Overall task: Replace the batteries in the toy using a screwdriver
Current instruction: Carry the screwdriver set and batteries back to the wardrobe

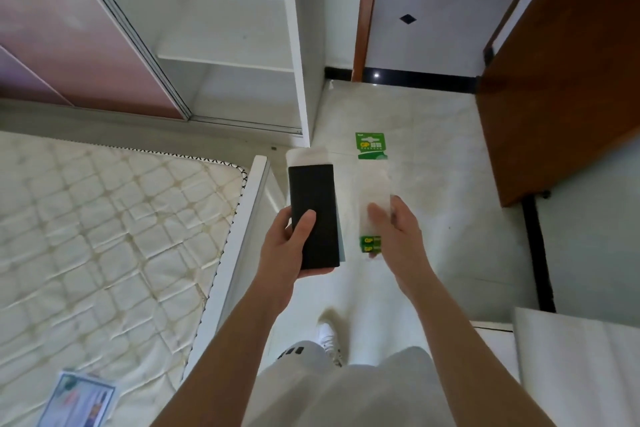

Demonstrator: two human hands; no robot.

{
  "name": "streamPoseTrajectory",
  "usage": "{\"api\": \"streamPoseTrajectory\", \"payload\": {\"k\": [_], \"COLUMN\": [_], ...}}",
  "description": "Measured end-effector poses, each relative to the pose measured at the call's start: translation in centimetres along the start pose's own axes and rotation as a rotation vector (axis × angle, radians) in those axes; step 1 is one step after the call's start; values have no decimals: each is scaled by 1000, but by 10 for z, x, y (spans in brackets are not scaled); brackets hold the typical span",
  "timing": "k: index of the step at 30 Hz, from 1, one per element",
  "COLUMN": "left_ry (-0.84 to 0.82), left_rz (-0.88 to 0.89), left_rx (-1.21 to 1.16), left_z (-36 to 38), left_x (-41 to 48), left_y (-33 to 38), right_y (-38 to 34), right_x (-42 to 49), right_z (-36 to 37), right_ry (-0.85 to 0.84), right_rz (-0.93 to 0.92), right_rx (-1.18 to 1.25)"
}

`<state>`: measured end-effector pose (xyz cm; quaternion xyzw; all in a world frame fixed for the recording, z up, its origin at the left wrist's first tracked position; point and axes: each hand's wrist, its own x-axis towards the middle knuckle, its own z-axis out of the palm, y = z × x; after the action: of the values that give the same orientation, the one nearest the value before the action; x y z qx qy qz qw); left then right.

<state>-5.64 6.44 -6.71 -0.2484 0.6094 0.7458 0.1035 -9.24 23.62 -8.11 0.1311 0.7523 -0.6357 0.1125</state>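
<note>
From the head camera, the left hand (287, 246) grips a flat black box (313, 215) with what looks like a white sleeve at its top, while the right hand (398, 236) pinches a clear, green-carded battery pack (374, 180) just beside it, above the pale floor (415, 121).

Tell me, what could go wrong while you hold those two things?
The white insert pokes out of the black box in the left hand; tipped, it might slide out onto the tiled floor. The right hand pinches the long battery pack only near its bottom end, so it could slip and drop.
</note>
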Motion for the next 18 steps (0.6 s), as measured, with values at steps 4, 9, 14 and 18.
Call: {"api": "streamPoseTrajectory", "payload": {"k": [4,9,14,18], "left_ry": [30,89,146,197], "left_rz": [5,6,9,17], "left_rx": [-36,-76,-102,-121], "left_z": [-11,-17,-12,6], "left_x": [32,76,138,199], "left_y": [20,40,68,101], "right_y": [-14,-35,-59,-87], "right_x": [35,87,158,233], "right_z": [18,37,54,60], "right_ry": [-49,-96,-143,-201], "right_rz": [-3,-27,-42,-62], "right_rx": [-1,-13,-19,-23]}}
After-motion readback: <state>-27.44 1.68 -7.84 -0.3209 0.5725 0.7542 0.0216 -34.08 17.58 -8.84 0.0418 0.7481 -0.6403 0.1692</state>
